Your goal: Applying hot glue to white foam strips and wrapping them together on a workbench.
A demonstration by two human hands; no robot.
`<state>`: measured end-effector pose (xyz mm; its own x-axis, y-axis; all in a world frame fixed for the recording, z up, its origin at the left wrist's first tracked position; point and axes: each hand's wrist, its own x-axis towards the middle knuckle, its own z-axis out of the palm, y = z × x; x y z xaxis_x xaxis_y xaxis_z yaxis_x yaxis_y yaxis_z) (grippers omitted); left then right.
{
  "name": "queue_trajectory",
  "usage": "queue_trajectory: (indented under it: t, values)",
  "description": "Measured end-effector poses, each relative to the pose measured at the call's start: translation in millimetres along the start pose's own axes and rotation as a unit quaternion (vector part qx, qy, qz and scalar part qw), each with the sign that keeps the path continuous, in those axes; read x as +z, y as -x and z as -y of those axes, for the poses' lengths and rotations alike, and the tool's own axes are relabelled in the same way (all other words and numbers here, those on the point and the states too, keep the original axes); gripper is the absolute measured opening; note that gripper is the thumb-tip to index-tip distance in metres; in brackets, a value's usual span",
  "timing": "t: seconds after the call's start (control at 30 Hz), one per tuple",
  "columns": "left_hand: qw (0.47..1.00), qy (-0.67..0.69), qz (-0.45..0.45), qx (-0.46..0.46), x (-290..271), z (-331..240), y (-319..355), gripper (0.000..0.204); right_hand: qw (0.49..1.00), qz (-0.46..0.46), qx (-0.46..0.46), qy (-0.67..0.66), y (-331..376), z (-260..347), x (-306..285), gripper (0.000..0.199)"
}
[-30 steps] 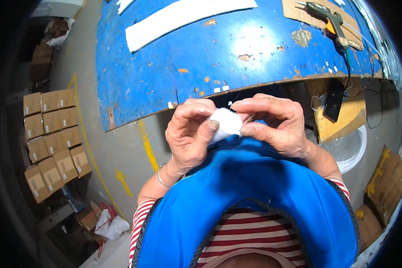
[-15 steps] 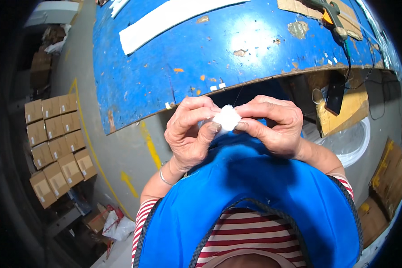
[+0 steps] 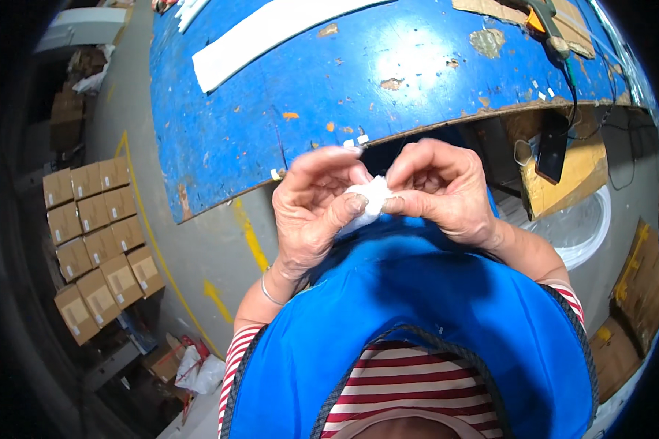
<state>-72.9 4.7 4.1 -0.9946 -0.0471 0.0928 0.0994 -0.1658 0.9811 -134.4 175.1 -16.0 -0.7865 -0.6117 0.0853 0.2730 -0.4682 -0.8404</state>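
A small, soft white piece (image 3: 373, 193), perhaps foam or wadding, is pinched between my two hands just in front of the table edge. My left hand (image 3: 311, 201) grips its left side, thumb on top and the other fingers curled above. On the other side, my right hand (image 3: 447, 192) holds it between thumb and index finger. Part of the piece is hidden behind my fingers, so its full shape cannot be made out. Beyond my hands stretches the worn blue table (image 3: 249, 139), on which a long white strip (image 3: 271, 40) lies flat.
A glue gun (image 3: 553, 33) with a cable rests on cardboard at the table's far right. Below it, a dark phone (image 3: 551, 157) lies on a yellowish box (image 3: 586, 175). Several cartons (image 3: 95, 234) are stacked on the floor at left. Small white bits sit along the table edge.
The white piece has gone from a rounded lump to a more squeezed, uneven shape. My left fingers have lifted off its top and my right fingers are more bent.
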Motion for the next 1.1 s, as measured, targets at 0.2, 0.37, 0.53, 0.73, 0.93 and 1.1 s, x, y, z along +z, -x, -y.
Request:
queue_trajectory:
  t: [0.2,0.37,0.53,0.73,0.93,1.1]
  values:
    - [0.996,0.006,-0.022,0.088,6,13,-2,0.018,0.997,-0.010,0.055,-0.044,0,-2,0,0.019]
    - [0.970,-0.179,-0.021,0.162,7,10,6,0.018,1.000,-0.002,-0.017,0.005,0,-7,-1,0.012]
    - [0.974,-0.194,-0.017,0.115,8,8,5,0.023,0.997,0.000,-0.053,0.052,0,-9,0,0.010]
    - [0.995,0.001,-0.046,0.093,9,19,4,0.024,0.983,0.000,-0.099,0.156,-2,-2,1,0.012]
    - [0.990,-0.008,-0.077,0.120,9,26,6,0.019,0.925,-0.007,-0.216,0.313,-4,-3,3,0.017]
    - [0.995,0.063,-0.069,0.036,4,21,7,0.016,0.942,-0.016,-0.183,0.281,-2,-4,1,0.016]
